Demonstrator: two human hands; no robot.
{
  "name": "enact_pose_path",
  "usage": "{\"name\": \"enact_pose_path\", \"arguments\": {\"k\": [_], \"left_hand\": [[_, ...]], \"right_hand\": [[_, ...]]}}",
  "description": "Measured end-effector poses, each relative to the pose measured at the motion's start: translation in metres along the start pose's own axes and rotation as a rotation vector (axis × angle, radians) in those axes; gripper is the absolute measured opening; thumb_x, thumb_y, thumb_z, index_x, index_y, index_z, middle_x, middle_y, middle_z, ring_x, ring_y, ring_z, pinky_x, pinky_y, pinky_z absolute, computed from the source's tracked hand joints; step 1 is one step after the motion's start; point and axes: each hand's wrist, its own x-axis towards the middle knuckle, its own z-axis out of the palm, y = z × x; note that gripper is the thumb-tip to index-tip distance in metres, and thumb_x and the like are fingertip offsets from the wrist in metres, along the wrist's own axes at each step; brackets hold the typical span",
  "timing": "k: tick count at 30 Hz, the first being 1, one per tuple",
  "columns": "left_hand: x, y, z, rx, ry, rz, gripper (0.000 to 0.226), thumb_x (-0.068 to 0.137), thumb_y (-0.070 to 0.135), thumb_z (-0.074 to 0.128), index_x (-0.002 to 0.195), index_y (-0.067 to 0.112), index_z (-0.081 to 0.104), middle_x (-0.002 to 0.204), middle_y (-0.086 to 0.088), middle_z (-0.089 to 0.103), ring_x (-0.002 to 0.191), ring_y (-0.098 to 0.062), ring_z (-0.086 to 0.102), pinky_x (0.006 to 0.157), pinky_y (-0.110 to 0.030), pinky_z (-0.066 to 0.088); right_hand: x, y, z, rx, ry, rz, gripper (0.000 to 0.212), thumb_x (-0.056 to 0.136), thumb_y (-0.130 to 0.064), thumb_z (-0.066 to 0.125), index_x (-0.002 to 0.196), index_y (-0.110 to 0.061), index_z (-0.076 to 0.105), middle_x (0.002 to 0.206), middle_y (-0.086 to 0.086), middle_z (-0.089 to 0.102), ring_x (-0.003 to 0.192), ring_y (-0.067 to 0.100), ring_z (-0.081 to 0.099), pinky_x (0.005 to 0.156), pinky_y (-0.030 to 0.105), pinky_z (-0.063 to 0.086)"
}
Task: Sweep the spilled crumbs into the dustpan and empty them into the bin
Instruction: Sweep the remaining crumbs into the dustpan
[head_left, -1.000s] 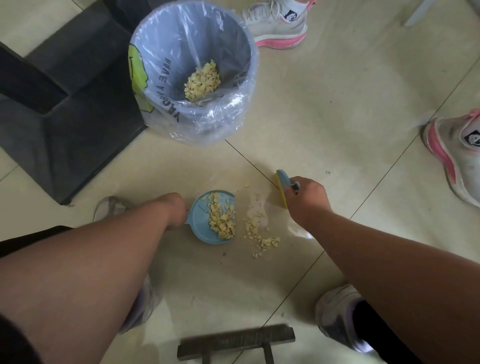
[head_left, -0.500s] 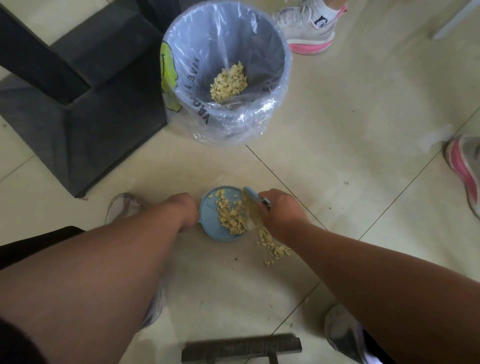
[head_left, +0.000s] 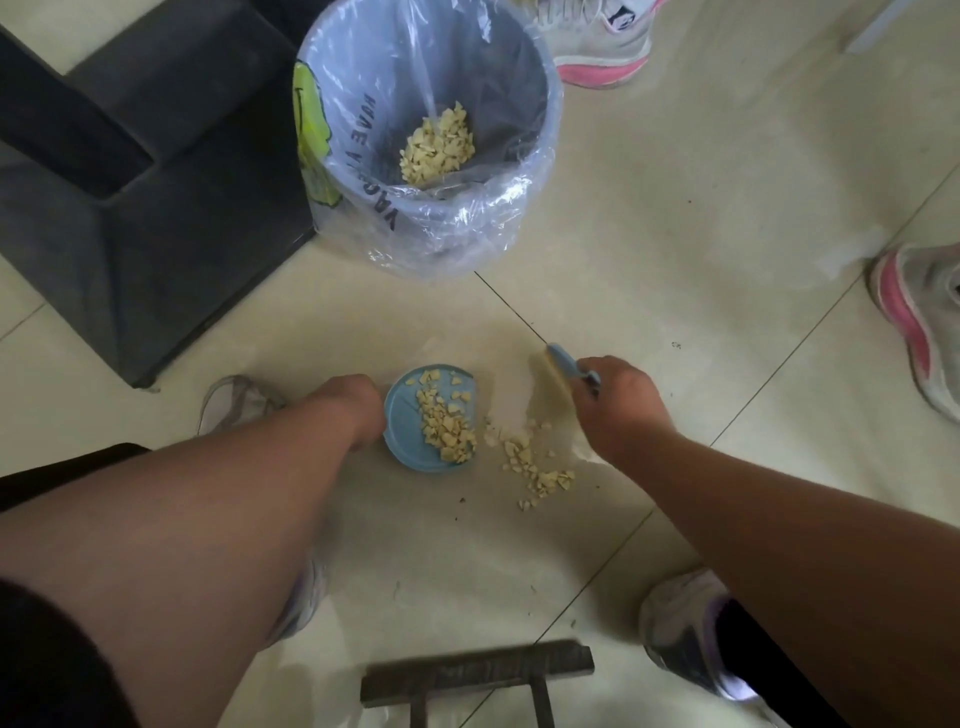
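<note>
A small round blue dustpan (head_left: 405, 431) lies flat on the tiled floor with a strip of pale yellow crumbs along its right side. My left hand (head_left: 348, 408) grips its handle end, which the hand hides. Loose crumbs (head_left: 535, 462) lie scattered on the floor just right of the pan. My right hand (head_left: 618, 400) is closed on a small blue brush (head_left: 561, 364) with pale bristles, held up and to the right of those crumbs. The bin (head_left: 540, 171), lined with a clear plastic bag, stands behind the pan and holds a heap of crumbs.
A dark table base (head_left: 130, 208) sits left of the bin. Another person's pink-soled shoes (head_left: 602, 47) are behind the bin and at the right edge (head_left: 919, 332). My own shoes are near my arms. A dark metal bar (head_left: 478, 670) lies at the bottom.
My right hand swept the brush left against the dustpan, pushing crumbs in, then drew it back right, away from the pan. The dustpan and my left hand stayed put.
</note>
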Motion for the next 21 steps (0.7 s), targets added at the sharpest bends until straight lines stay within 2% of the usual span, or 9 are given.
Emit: {"name": "enact_pose_path", "arguments": {"k": [2,4,6,9,12,15,19,21], "left_hand": [[0.001,-0.001,-0.003,0.029,0.019,0.017,0.031,0.093,0.018,0.057,0.118,0.007,0.071,0.125,-0.016,0.07,0.108,-0.033,0.069,0.078,-0.032,0.05],[-0.001,0.001,-0.005,0.044,0.018,0.03,0.028,0.092,0.018,0.06,0.114,0.008,0.072,0.12,-0.014,0.071,0.099,-0.031,0.069,0.076,-0.032,0.05],[-0.003,0.004,-0.005,0.061,0.017,0.033,0.024,0.09,0.021,0.063,0.11,0.011,0.072,0.115,-0.012,0.072,0.09,-0.028,0.065,0.075,-0.032,0.05],[-0.005,0.008,0.0,0.078,0.023,0.03,0.02,0.09,0.019,0.063,0.108,0.011,0.071,0.11,-0.011,0.071,0.091,-0.029,0.067,0.076,-0.033,0.053],[-0.005,0.013,0.003,0.086,0.037,0.033,0.015,0.091,0.018,0.061,0.102,0.013,0.07,0.1,-0.008,0.067,0.089,-0.029,0.066,0.075,-0.034,0.054],[-0.007,0.019,0.006,0.108,0.044,0.034,0.012,0.092,0.018,0.06,0.1,0.015,0.068,0.102,-0.009,0.067,0.088,-0.029,0.066,0.073,-0.033,0.052],[-0.006,0.024,0.013,0.102,0.034,0.041,0.007,0.092,0.02,0.059,0.096,0.016,0.064,0.095,-0.006,0.062,0.087,-0.028,0.066,0.07,-0.032,0.051],[-0.005,0.025,0.017,0.1,0.031,0.046,0.015,0.093,0.024,0.059,0.102,0.015,0.067,0.098,-0.007,0.063,0.088,-0.029,0.066,0.071,-0.032,0.051]], "right_hand": [[-0.003,0.027,-0.006,-0.06,0.004,0.066,0.021,0.1,-0.024,0.049,0.087,-0.016,0.063,0.084,0.003,0.062,0.074,0.024,0.059,0.06,0.034,0.048],[-0.013,0.049,-0.005,-0.068,-0.001,0.113,0.019,0.099,-0.024,0.049,0.085,-0.018,0.06,0.08,0.002,0.06,0.071,0.022,0.057,0.056,0.032,0.042],[-0.026,0.064,0.003,-0.087,-0.02,0.114,0.015,0.097,-0.023,0.05,0.088,-0.017,0.059,0.082,0.003,0.06,0.072,0.023,0.056,0.058,0.032,0.04],[-0.041,0.069,0.02,-0.106,-0.065,0.095,0.01,0.095,-0.021,0.05,0.092,-0.015,0.058,0.087,0.006,0.06,0.078,0.027,0.054,0.066,0.034,0.039],[-0.054,0.063,0.037,-0.091,-0.105,0.087,0.008,0.095,-0.021,0.051,0.088,-0.016,0.049,0.084,0.003,0.052,0.077,0.029,0.051,0.067,0.034,0.034],[-0.061,0.051,0.049,-0.052,-0.127,0.073,0.01,0.096,-0.021,0.049,0.088,-0.018,0.043,0.083,0.002,0.047,0.075,0.026,0.044,0.068,0.032,0.03],[-0.057,0.03,0.061,0.028,-0.117,0.078,0.012,0.099,-0.024,0.045,0.09,-0.016,0.045,0.085,0.003,0.049,0.077,0.026,0.045,0.068,0.033,0.031],[-0.054,0.019,0.067,0.052,-0.11,0.074,0.014,0.1,-0.025,0.046,0.095,-0.013,0.05,0.087,0.004,0.05,0.079,0.026,0.045,0.069,0.033,0.032]]}}
